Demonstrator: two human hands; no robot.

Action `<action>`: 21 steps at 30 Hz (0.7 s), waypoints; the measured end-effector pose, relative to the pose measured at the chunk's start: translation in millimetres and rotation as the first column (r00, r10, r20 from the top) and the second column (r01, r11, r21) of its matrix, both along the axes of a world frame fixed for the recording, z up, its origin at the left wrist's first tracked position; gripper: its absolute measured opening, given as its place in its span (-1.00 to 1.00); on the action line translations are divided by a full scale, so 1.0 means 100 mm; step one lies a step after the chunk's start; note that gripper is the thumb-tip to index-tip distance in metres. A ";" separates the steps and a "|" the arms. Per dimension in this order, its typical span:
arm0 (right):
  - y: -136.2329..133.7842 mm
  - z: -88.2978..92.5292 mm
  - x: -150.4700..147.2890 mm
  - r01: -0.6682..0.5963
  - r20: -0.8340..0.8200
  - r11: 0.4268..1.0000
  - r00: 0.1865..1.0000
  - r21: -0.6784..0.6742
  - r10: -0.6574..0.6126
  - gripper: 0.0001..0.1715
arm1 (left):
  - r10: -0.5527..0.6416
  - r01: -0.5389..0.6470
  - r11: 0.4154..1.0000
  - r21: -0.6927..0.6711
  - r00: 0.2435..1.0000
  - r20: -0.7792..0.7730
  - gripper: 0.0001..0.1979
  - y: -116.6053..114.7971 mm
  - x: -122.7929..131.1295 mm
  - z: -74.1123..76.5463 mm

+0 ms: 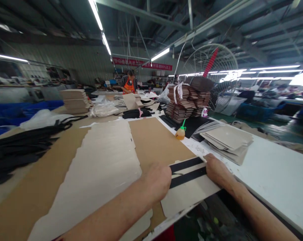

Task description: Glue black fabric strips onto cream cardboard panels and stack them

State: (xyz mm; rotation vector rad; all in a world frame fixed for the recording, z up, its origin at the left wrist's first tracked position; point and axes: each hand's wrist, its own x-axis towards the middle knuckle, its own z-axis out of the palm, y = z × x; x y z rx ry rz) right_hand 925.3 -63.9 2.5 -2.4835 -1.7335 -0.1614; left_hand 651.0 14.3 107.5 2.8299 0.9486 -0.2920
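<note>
A beige panel with two black strips glued across it lies at the near table edge. My left hand is curled closed on the panel at the strips' left ends. My right hand is closed on the panel's right edge, at the strips' other ends. The fingers of both hands are mostly tucked out of sight. The panel rests partly on a brown cardboard sheet and overhangs the table edge slightly.
A pale torn paper sheet covers the cardboard's left half. An orange glue bottle, a pile of beige panels, and brown bundles sit ahead right. Black straps lie left. A person in orange works far back.
</note>
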 end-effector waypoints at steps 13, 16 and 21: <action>-0.67 -0.18 -1.58 -0.168 -0.469 0.903 0.808 0.396 0.356 -0.69 | 0.495 -0.588 0.755 0.292 0.802 0.335 -0.40 0.07 -2.62 0.37; -0.64 -0.25 -2.04 -0.247 -0.509 0.876 0.735 0.415 0.448 -0.70 | 0.660 -0.706 0.668 0.235 0.708 0.250 -0.57 -0.12 -3.20 -0.17; -0.48 -0.25 -2.44 -0.303 -0.392 0.817 0.761 0.491 0.517 -0.78 | 0.710 -0.726 0.669 0.160 0.688 0.151 -0.58 -0.58 -3.65 -0.74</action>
